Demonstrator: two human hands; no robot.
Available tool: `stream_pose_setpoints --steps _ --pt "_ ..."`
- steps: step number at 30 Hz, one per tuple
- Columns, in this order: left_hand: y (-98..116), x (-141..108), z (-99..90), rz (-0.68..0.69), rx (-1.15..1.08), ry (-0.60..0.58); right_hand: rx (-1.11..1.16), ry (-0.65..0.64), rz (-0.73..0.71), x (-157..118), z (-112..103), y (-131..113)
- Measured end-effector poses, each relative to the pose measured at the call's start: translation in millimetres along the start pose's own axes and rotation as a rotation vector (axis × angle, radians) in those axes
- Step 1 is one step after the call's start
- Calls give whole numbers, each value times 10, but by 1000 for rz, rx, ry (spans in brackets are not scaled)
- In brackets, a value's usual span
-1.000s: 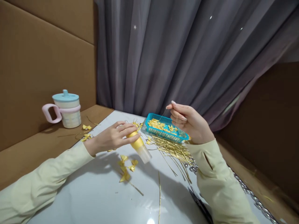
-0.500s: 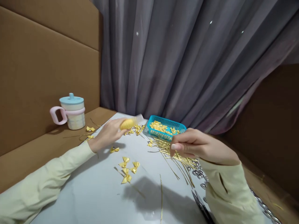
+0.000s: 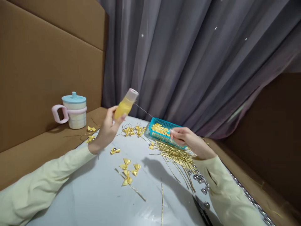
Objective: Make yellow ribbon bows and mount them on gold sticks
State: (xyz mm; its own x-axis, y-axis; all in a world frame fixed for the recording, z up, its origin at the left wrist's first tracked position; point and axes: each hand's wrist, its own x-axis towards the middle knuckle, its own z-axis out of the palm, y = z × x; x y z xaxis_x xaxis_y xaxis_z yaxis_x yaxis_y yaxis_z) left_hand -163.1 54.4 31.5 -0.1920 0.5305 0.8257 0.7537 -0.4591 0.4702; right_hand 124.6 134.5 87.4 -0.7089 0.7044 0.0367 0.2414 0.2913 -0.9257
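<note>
Raised above the table's far left, my left hand [image 3: 109,128] is wrapped round a spool of yellow thread [image 3: 124,107] with a clear end tilted up to the right. A thin thread [image 3: 145,111] runs taut from the spool to my right hand [image 3: 182,137], whose thumb and fingertips pinch it. My right hand is in front of the blue basket [image 3: 153,131], which holds yellow bows [image 3: 160,128]. Below the hands lie a few loose yellow bows [image 3: 127,178], one by a gold wire stem. Gold wires [image 3: 176,153] are heaped below my right hand.
A lidded cup [image 3: 77,114] with a pink handle stands at the left by the cardboard wall [image 3: 51,62]. Silver beads [image 3: 199,179] and dark scissors [image 3: 202,210] lie at the right. Bunched bows [image 3: 128,130] are at the back, before a grey curtain [image 3: 164,56].
My left hand has lifted and turned the spool more upright. My right hand has moved away and slightly left, towards the basket. The thread between them now shows.
</note>
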Motion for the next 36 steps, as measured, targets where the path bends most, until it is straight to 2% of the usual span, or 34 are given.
stream_pose_setpoints --steps 1,2,5,7,9,10,12,13,14,16,18,20,22,23,26,27,29,31,33,34,36 --pt "-26 31 7 -64 40 -45 -38 -36 19 -105 56 -24" --pt "-55 55 17 -69 101 -117 -79 -79 29 -215 122 -84" --pt "-119 57 59 91 214 -314 -306 -205 -32 -479 332 -411" --pt "-121 10 83 215 186 -437 -316 -165 -108 -516 413 -633" --pt "-103 -54 90 419 171 -565 -263 -11 -189 -409 403 -747" --pt "-93 -85 85 548 170 -593 -241 75 -234 -312 363 -746" --pt "-76 -136 66 795 157 -540 -238 201 -250 -81 242 -629" --pt "-69 -152 54 866 136 -469 -248 233 -218 30 176 -523" --pt "-60 -160 44 865 104 -374 -263 229 -191 124 119 -397" --pt "-36 -150 27 721 55 -182 -302 193 -140 232 56 -128" --pt "-11 -107 19 466 60 -31 -349 125 -106 213 83 95" --pt "-10 -45 19 212 123 22 -397 51 -95 78 192 200" --pt "-45 6 31 102 223 -32 -450 -22 -118 -125 342 148" --pt "-72 19 41 121 271 -86 -476 -59 -139 -230 417 67" --pt "-138 -15 83 335 318 -295 -554 -154 -257 -441 569 -283" --pt "-144 -48 95 407 303 -368 -575 -146 -313 -451 581 -392" --pt "-124 -126 105 613 268 -461 -574 -3 -368 -370 544 -521" --pt "-81 -197 94 870 252 -441 -552 165 -358 -190 444 -499" --pt "-35 -237 70 1025 235 -325 -564 225 -327 6 332 -347" --pt "-16 -241 58 1017 221 -256 -577 219 -318 84 288 -246" --pt "15 -220 41 875 189 -123 -612 172 -301 160 247 -43"
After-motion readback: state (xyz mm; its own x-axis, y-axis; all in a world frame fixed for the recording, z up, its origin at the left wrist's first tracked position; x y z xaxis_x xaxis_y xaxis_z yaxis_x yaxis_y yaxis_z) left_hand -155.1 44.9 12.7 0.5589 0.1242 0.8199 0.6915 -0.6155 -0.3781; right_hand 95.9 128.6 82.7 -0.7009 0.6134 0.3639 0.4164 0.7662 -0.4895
